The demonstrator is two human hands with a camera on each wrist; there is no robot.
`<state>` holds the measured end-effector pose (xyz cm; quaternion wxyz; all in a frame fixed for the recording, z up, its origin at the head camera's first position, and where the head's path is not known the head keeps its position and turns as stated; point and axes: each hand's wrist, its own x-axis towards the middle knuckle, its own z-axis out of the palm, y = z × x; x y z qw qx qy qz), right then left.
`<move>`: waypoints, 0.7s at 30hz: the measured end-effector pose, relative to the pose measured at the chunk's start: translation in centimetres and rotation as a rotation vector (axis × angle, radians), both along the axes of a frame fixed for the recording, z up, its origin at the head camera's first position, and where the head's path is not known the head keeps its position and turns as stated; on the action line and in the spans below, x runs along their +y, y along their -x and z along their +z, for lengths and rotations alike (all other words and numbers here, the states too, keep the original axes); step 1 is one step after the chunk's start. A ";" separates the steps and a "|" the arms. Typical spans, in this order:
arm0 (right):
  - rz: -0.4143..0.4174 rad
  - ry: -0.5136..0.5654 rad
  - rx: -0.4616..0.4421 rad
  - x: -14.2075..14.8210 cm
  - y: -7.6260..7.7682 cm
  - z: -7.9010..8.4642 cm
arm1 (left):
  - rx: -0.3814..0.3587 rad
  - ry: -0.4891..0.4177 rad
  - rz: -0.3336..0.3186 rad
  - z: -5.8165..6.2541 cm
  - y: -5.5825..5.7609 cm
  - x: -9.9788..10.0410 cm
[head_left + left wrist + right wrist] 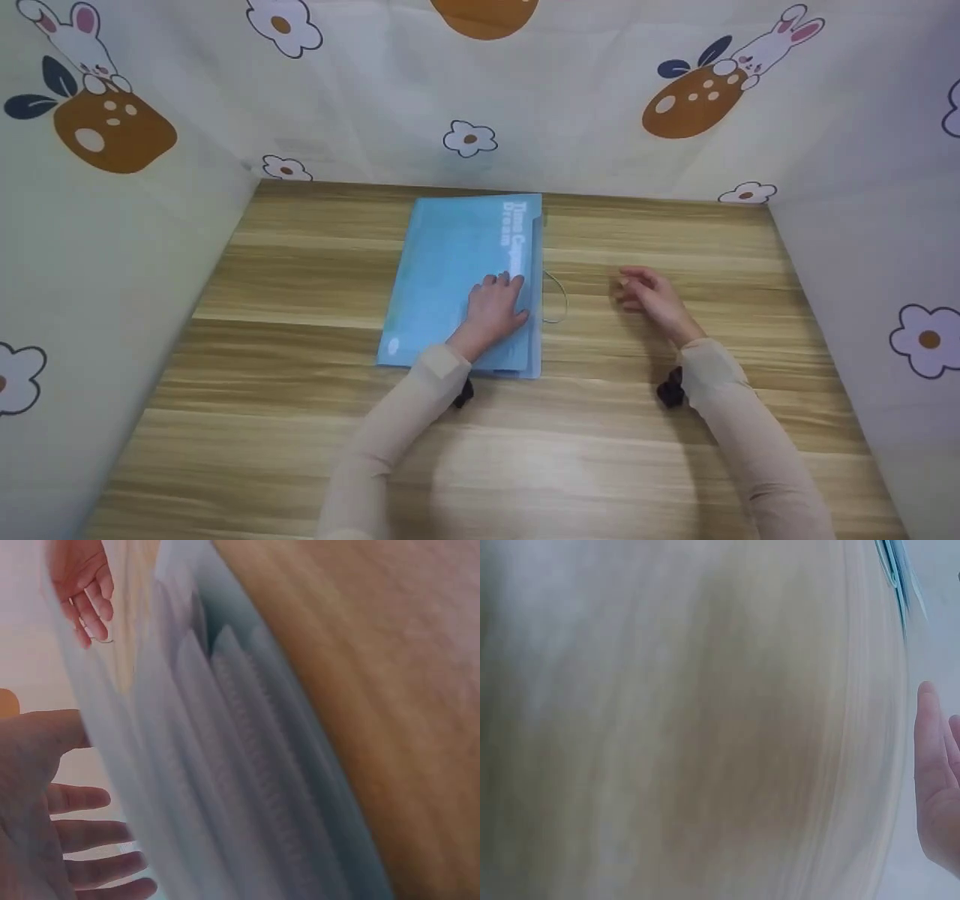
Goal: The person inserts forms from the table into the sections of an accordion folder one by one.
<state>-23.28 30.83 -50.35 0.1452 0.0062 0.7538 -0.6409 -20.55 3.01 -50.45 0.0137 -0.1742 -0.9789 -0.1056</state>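
A light blue expanding file folder (450, 255) lies shut on the table, white lettering along its right side. My left hand (495, 311) rests on its lower right part, fingers spread and straight. In the left wrist view the left hand (37, 810) touches the cover, and several pleated pockets (225, 742) show at the folder's edge. From the folder's right edge sticks out a thin elastic loop (566, 296). My right hand (656, 300) is apart from the folder, to the right of that loop, its fingers loosely bent around nothing. In the right wrist view the right hand (937, 780) is partly cut off.
Wood-grain table surface (285, 300) surrounds the folder. Behind it hangs a pale cloth wall (570, 97) printed with rabbits and flowers, and similar walls stand at left and right. A small black device (671, 388) sits at the right wrist, another (465, 393) at the left.
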 end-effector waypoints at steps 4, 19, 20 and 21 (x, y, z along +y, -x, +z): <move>-0.008 -0.009 -0.003 0.2 -0.6 1.0 | -0.046 0.019 -0.021 -0.5 -0.4 -0.2; 0.025 -0.388 0.284 6.0 -1.0 2.0 | -0.026 -0.074 -0.040 0.3 0.7 -3.0; 0.037 -0.443 0.317 6.6 -1.2 2.5 | 0.001 -0.087 -0.043 0.6 0.9 -3.5; 0.048 -0.500 0.355 7.2 -1.4 3.0 | 0.038 -0.095 -0.047 0.8 1.2 -4.2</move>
